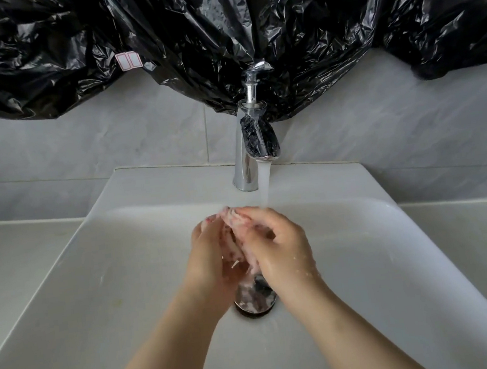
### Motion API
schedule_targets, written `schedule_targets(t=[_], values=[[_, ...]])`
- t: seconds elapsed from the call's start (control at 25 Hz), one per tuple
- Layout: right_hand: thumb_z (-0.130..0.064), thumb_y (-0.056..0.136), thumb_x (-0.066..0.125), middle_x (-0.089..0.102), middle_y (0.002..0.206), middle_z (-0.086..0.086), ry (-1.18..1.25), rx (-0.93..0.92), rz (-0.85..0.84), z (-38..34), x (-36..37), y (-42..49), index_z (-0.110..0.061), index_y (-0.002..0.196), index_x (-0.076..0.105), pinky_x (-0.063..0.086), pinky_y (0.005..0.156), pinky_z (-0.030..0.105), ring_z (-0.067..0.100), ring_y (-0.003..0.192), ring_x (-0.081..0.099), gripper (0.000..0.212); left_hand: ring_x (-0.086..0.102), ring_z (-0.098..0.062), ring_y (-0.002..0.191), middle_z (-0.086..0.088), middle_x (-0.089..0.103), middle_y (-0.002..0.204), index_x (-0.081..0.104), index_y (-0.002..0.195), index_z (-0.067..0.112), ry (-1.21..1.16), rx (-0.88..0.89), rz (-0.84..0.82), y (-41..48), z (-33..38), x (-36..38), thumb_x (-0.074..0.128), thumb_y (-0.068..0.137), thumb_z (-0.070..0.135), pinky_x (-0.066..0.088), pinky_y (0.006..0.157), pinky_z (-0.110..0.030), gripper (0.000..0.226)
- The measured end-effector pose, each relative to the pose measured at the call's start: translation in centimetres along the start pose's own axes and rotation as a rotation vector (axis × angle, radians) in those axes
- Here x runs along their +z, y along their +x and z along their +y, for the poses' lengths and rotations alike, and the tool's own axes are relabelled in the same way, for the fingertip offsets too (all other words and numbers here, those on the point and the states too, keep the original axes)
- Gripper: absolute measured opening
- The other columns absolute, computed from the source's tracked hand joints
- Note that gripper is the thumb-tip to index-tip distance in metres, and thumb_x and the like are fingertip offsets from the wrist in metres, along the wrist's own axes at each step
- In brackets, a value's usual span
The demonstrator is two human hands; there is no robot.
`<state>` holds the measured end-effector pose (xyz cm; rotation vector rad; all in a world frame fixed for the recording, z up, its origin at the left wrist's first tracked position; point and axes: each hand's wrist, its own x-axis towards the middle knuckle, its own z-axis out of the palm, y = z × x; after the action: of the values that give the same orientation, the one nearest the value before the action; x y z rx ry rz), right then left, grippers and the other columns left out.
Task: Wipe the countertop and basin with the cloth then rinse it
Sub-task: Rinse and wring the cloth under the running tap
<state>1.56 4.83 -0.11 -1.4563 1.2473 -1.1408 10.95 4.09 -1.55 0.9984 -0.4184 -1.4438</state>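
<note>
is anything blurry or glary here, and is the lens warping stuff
Head view: the cloth, held by left hand and right hand, is motion-blurred under the water; glare glints on the chrome tap and black plastic sheet; the wide lens bows the basin edges; shadows are soft.

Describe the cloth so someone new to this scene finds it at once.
Start at the white basin and its chrome tap, which is running. Just under the stream, the left hand and right hand grip a bunched wad between them: the cloth. It is the only soft, pale pink thing there.
</note>
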Motion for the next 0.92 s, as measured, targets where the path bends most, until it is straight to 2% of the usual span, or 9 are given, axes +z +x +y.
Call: schedule_targets(t=[0.08, 0.2, 0.32, 0.4, 0.52, 0.6, 0.68, 0.76, 0.92], values=[[-0.022, 0.091, 0.056, 0.069, 0.084, -0.012, 0.030, -0.030, 0.144, 0.2, 0.0, 0.4, -0.034, 0.085, 0.066, 0.051, 0.071, 0.023, 0.003, 0.078, 0.063, 0.016, 0.047, -0.009, 0.031, 0.000, 0.048, 0.050, 0.047, 0.090, 0.009, 0.028, -0.019, 0.060, 0.0, 0.1, -0.1, 0.043, 0.097, 0.015, 0.037, 0.035, -0.014, 0.010], [-0.033, 0.095, 0.047, 0.065, 0.082, -0.005, 0.209, 0.320, 0.340, 1.3, -0.7, 1.6, -0.024, 0.095, 0.060, 0.051, 0.067, 0.027, 0.013, 0.070, 0.060, 0.017, 0.046, -0.012, 0.036, -0.003, 0.050, 0.053, 0.052, 0.071, 0.011, 0.006, -0.180, -0.026, 0.0, 0.1, -0.1, 0.052, 0.093, 0.030, 0.036, 0.038, -0.015, 0.029], [-0.038, 0.090, 0.053, 0.065, 0.079, 0.005, 0.395, 0.529, -0.029, 2.7, -1.0, 1.8, -0.017, 0.113, 0.059, 0.050, 0.055, 0.028, 0.019, 0.060, 0.060, 0.031, 0.055, -0.021, 0.055, -0.014, 0.058, 0.071, 0.053, 0.092, 0.005, 0.086, -0.124, -0.218, -0.6, 0.1, 0.3, 0.053, 0.089, 0.007, 0.047, 0.054, -0.027, 0.003], [-0.022, 0.088, 0.058, 0.061, 0.066, 0.011, 0.440, 0.476, -0.160, 2.9, -1.4, 1.7, -0.005, 0.108, 0.061, 0.043, 0.051, 0.025, 0.021, 0.049, 0.054, 0.026, 0.054, -0.020, 0.054, -0.012, 0.061, 0.069, 0.050, 0.089, 0.008, 0.081, -0.031, -0.126, -0.7, 0.2, 0.2, 0.048, 0.082, -0.015, 0.048, 0.050, -0.024, 0.024], [-0.011, 0.080, 0.067, 0.065, 0.067, 0.007, 0.387, 0.545, -0.141, 2.4, -2.1, 1.5, -0.007, 0.079, 0.067, 0.041, 0.050, 0.021, 0.015, 0.050, 0.054, 0.004, 0.053, -0.014, 0.054, -0.006, 0.062, 0.075, 0.051, 0.088, 0.013, -0.010, 0.081, 0.037, -0.5, 1.3, -0.2, 0.050, 0.088, -0.008, 0.043, 0.040, -0.015, 0.022], [-0.026, 0.078, 0.072, 0.068, 0.073, 0.007, 0.285, 0.637, -0.041, 2.5, -2.2, 2.0, -0.011, 0.081, 0.071, 0.036, 0.043, 0.019, 0.011, 0.044, 0.047, 0.015, 0.051, -0.012, 0.057, -0.004, 0.059, 0.079, 0.054, 0.097, 0.016, 0.029, 0.071, 0.141, 0.3, 1.6, -0.8, 0.052, 0.092, 0.005, 0.039, 0.037, -0.013, 0.013], [-0.035, 0.085, 0.064, 0.065, 0.069, 0.007, 0.276, 0.537, 0.082, 2.6, -2.2, 2.2, -0.016, 0.075, 0.066, 0.045, 0.049, 0.024, 0.016, 0.049, 0.054, 0.021, 0.047, -0.011, 0.054, -0.001, 0.056, 0.071, 0.057, 0.100, 0.017, 0.209, 0.021, 0.217, 0.6, 1.2, -1.0, 0.052, 0.094, 0.020, 0.039, 0.041, -0.017, 0.008], [-0.037, 0.086, 0.060, 0.062, 0.073, 0.010, 0.234, 0.277, 0.079, 1.9, -1.2, 1.5, -0.017, 0.072, 0.061, 0.047, 0.058, 0.029, 0.019, 0.058, 0.057, 0.024, 0.045, -0.012, 0.051, -0.001, 0.053, 0.061, 0.056, 0.090, 0.016, 0.198, -0.102, 0.158, 0.3, 0.3, -0.6, 0.047, 0.096, 0.033, 0.038, 0.045, -0.019, 0.019], [-0.051, 0.080, 0.051, 0.045, 0.097, -0.011, -0.456, -0.184, -0.034, 1.4, 1.1, -0.1, -0.028, 0.086, 0.055, 0.046, 0.072, 0.027, 0.008, 0.082, 0.055, 0.025, 0.049, -0.013, 0.050, -0.001, 0.049, 0.056, 0.051, 0.073, 0.016, 0.041, -0.254, -0.134, -1.2, -0.7, 0.8, 0.038, 0.096, 0.029, 0.038, 0.046, -0.020, 0.029]])
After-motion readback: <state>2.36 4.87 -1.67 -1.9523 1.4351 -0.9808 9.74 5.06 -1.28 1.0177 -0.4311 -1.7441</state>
